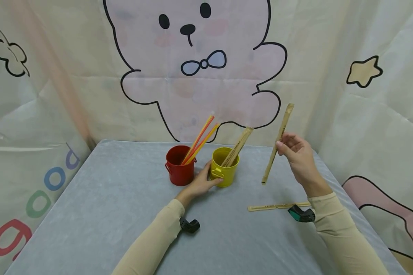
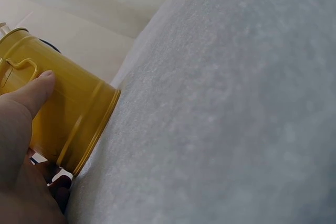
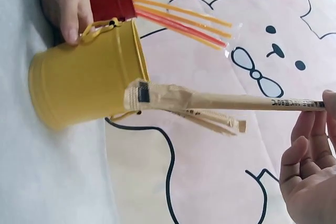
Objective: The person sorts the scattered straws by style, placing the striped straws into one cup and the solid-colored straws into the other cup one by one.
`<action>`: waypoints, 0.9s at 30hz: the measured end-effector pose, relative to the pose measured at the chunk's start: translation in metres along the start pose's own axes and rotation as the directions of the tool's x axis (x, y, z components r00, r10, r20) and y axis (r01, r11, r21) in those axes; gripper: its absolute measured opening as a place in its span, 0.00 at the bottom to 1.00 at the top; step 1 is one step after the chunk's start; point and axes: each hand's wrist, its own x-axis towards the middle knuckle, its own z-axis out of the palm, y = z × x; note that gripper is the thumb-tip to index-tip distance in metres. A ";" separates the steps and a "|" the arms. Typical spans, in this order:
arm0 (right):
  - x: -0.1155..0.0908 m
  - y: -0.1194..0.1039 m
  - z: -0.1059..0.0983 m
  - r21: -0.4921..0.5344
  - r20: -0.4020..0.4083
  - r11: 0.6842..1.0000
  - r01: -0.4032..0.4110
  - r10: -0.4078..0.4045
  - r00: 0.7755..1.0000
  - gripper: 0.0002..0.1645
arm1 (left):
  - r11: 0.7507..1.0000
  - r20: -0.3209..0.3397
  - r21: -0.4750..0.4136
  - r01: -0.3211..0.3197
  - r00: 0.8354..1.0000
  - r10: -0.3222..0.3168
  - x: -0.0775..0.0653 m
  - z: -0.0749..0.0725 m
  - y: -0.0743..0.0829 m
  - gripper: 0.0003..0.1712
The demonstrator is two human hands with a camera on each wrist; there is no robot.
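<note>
My right hand (image 1: 297,156) pinches a paper-wrapped straw (image 1: 274,154) between thumb and fingers, raised above the table to the right of the yellow bucket (image 1: 231,176). The straw is tilted, its top leaning right. Around the lower left side of that bucket my left hand (image 1: 201,181) grips, thumb (image 2: 39,93) across its front below the handle. Several wrapped straws (image 1: 239,147) stand in the yellow bucket, leaning right. Just left of it, a red bucket (image 1: 179,173) holds several orange and red straws (image 1: 200,141). Another wrapped straw (image 1: 265,207) lies on the table, partly hidden behind the right wrist camera.
A pale blue-grey cloth (image 1: 99,214) covers the table. Behind it hangs a fabric backdrop (image 1: 192,95) printed with a cartoon bear, close to the table's back edge. Black wrist cameras are worn on the left (image 1: 190,225) and right (image 1: 301,214) forearms.
</note>
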 end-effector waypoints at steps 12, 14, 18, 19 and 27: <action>0.020 -0.008 0.032 0.137 -0.172 0.987 0.086 -0.062 0.983 0.13 | 1.000 0.003 0.005 -0.013 1.000 0.013 0.000 0.000 -0.002 0.50; 0.024 -0.007 0.036 0.144 -0.206 0.986 0.089 -0.058 0.977 0.12 | 1.000 0.001 0.003 -0.012 1.000 0.012 0.000 0.000 -0.002 0.50; 0.030 -0.003 0.043 0.138 -0.246 0.987 0.081 -0.045 0.968 0.11 | 1.000 -0.002 0.001 -0.010 1.000 0.010 0.000 0.001 -0.004 0.50; 0.031 -0.002 0.044 0.131 -0.250 0.988 0.076 -0.041 0.967 0.10 | 1.000 -0.002 0.002 -0.011 1.000 0.011 0.000 0.001 -0.004 0.50; 0.041 0.010 0.049 0.083 -0.341 0.993 0.088 -0.054 0.939 0.10 | 1.000 -0.007 -0.006 -0.020 1.000 0.020 0.000 0.001 -0.003 0.49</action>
